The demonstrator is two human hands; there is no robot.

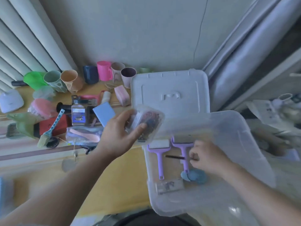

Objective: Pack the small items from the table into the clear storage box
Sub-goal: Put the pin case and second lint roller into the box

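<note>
- Yellow table (123, 181) runs under both arms, against a pale wall hung with curtains.
- Nearest, the clear box (231, 190) sits open at the table's right end. Inside lie two purple rollers (158, 158), a blue lump (196, 176) and a small flat packet (169, 186).
- Right hand (206, 158) is down inside the box, fingers curled. A thin dark stick (175, 157) lies just left of the fingertips; blur hides whether they pinch it.
- Left hand (118, 136) grips a clear case (146, 124), thumb across its face, other fingers behind it. The case hangs over the box's left rim, above the roller heads.
- My advice for this step: carry the case past the rim, lay it flat on the bare floor beyond the right fingers, and let go only once it rests there.
- The case looks like hard, see-through plastic with rounded corners, holding a jumble of small dark and reddish bits; kept level, its contents should shift less.
- Beyond the thumb, the box's white lid (170, 93) lies flat on the table.
- Left of the left fingers, many items wait: a blue card (104, 113), a brush (48, 131) and a zip pouch (83, 135).
- Farthest, a row of cups (104, 70) lines the wall.
</note>
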